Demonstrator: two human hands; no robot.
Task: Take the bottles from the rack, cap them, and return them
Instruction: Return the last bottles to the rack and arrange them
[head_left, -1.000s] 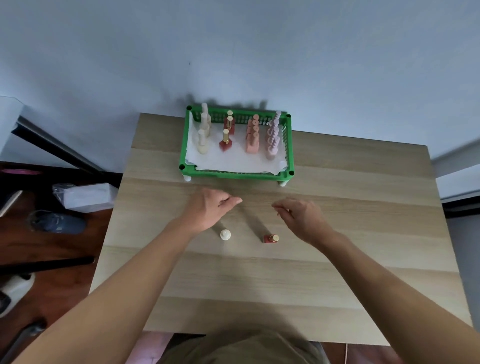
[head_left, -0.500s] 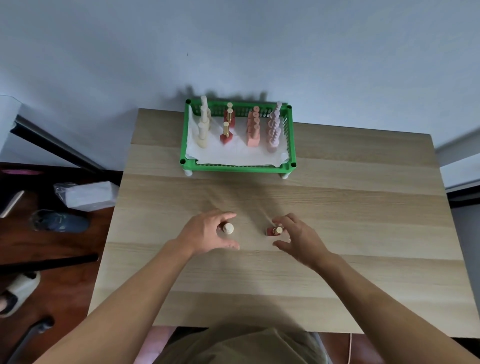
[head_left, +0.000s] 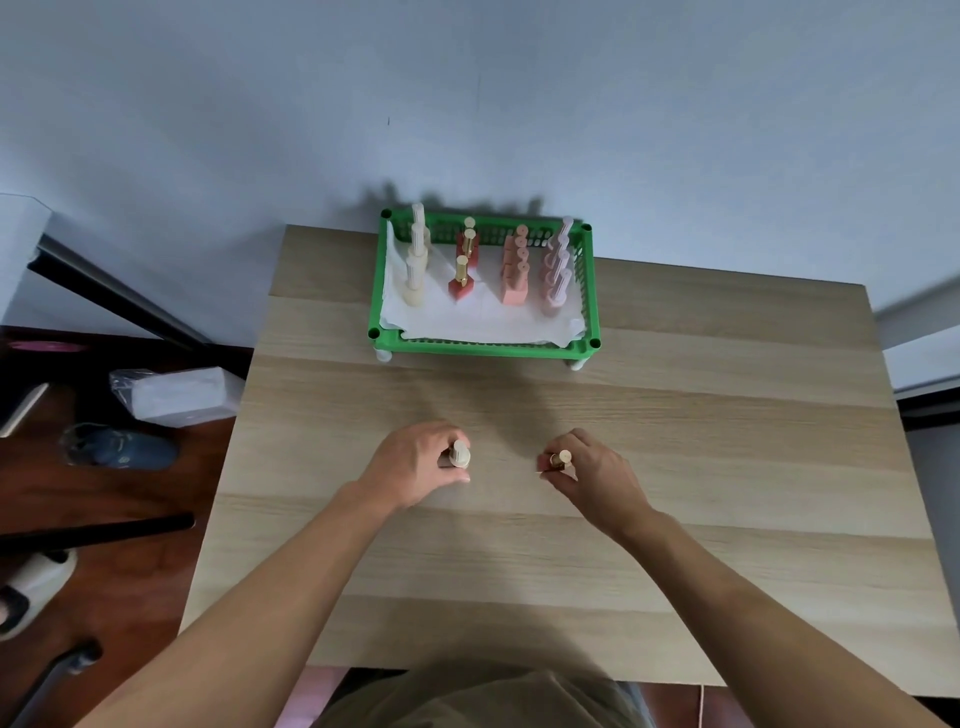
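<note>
From the head camera I am looking down on a light wooden table (head_left: 675, 467) set against a pale wall. My left hand (head_left: 410, 470) sits near the middle of the tabletop with its fingers curled round a cream bottle (head_left: 460, 455); the ribbed cream cap shows between thumb and forefinger, and the bottle body is mostly hidden behind the hand. My right hand (head_left: 592, 475) is just to the right of it, well apart from the left, its fingertips pinching a small red bottle (head_left: 545, 461) with a gold cap (head_left: 562, 458) on it. Both bottles stand at the table surface; I cannot tell whether either is lifted clear of the wood.

At the far edge of the table stands the green rack (head_left: 483, 347), a slatted plastic basket on short white feet, lined with white paper (head_left: 483, 322). Inside it are four rows running front to back: cream bottles (head_left: 415, 265) at the left, then red bottles with gold caps (head_left: 462, 275), then coral-pink bottles (head_left: 515, 275), and pale pink bottles (head_left: 557, 275) at the right. The red row looks shorter than the others.

On the dark floor to the left of the table lie a white wrapped package (head_left: 176, 395) and a blue shoe (head_left: 124, 448).
</note>
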